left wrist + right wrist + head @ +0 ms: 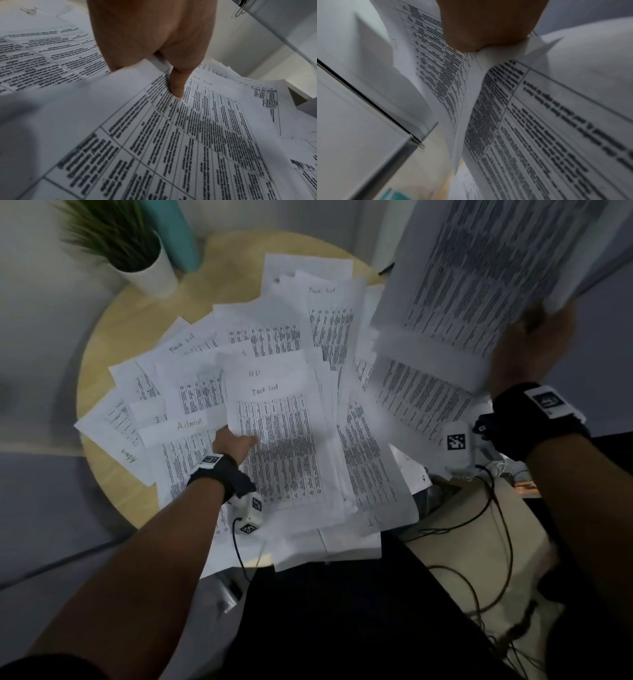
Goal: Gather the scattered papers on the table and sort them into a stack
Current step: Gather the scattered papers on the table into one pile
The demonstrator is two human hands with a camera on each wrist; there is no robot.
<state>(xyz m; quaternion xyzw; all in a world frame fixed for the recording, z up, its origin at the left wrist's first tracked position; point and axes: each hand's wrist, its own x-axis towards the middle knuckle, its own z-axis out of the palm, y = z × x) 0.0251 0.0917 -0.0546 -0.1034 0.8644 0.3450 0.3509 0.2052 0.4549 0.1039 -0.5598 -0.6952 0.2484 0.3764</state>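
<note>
Many white printed sheets [274,337] lie scattered and overlapping on a round wooden table [113,344]. My left hand [236,441] pinches the left edge of a "Task List" sheet [281,440] on top of the pile; in the left wrist view the thumb [176,86] presses on that sheet [171,142] with the fingers hidden under it. My right hand [534,344] is raised at the upper right and grips a bundle of printed sheets [479,278] held in the air. The right wrist view shows that hand [488,27] clutching the sheets' [530,121] edges.
A potted green plant [137,251] in a white pot and a teal object [178,234] stand at the table's far left. Black cables [479,508] run over a pale surface to the right. Some sheets overhang the table's near edge [342,542].
</note>
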